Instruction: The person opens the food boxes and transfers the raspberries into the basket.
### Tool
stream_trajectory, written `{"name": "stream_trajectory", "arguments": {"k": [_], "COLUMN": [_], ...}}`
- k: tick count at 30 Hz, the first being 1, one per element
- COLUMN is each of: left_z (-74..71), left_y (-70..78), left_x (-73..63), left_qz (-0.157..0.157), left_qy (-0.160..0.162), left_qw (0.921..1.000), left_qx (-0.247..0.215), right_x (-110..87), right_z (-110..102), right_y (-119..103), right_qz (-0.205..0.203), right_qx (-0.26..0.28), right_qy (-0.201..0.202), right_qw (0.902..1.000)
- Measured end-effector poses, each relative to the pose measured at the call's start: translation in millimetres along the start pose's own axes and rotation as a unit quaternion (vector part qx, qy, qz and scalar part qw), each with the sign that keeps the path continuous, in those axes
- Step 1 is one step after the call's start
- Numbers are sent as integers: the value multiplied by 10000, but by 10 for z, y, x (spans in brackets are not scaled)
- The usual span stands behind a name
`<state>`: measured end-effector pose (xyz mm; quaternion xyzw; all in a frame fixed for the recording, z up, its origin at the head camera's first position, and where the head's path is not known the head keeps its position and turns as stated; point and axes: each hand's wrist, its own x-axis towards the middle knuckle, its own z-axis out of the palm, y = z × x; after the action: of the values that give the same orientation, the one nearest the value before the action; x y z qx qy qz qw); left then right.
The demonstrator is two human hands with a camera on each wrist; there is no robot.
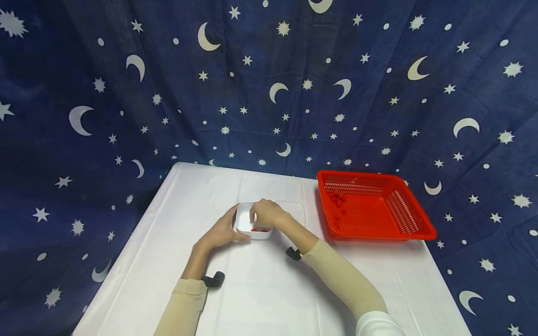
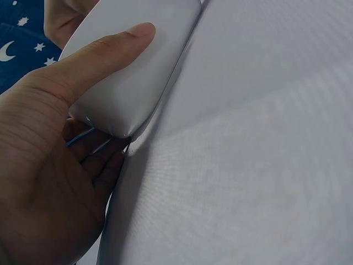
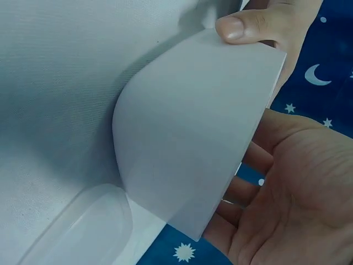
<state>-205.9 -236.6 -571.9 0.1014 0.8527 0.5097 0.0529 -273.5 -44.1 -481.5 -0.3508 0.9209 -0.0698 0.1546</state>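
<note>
A white, round-cornered container [image 1: 261,235] sits on the table, with a few small red pieces [image 1: 257,229] on its floor. My left hand [image 1: 222,229] grips its left end, thumb along the near wall and fingers round the far side; in the left wrist view that thumb [image 2: 110,52] lies flat on the white wall. From the right, my right hand [image 1: 267,213] reaches down over the rim, fingers pointing into the container. In the right wrist view the container wall [image 3: 182,132] hides those fingertips, so I cannot tell whether they pinch a piece.
A clear lid [image 1: 297,212] lies flat just right of the container, partly behind my right wrist. Farther right stands a red slotted basket [image 1: 374,235], with several small red pieces [image 1: 337,198] at its left end. A dark star-patterned cloth [image 1: 252,135] hangs behind the white table [image 1: 260,289].
</note>
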Motion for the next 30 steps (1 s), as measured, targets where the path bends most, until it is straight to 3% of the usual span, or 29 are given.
{"name": "stream_trajectory", "arguments": {"k": [10,30], "left_z": [6,-8], "left_y": [-30,4], "left_x": [15,4], "left_qz": [171,55], "left_qy": [-6,13], "left_qw": [9998,10000], "left_qx": [-37,-71], "right_x": [33,6], "right_z": [20,-2], "right_y": [-9,24], "right_qz": [-252,-527], "right_qx": [212,617], "right_qy": [-562,-777], "right_qw": [9979,9937]}}
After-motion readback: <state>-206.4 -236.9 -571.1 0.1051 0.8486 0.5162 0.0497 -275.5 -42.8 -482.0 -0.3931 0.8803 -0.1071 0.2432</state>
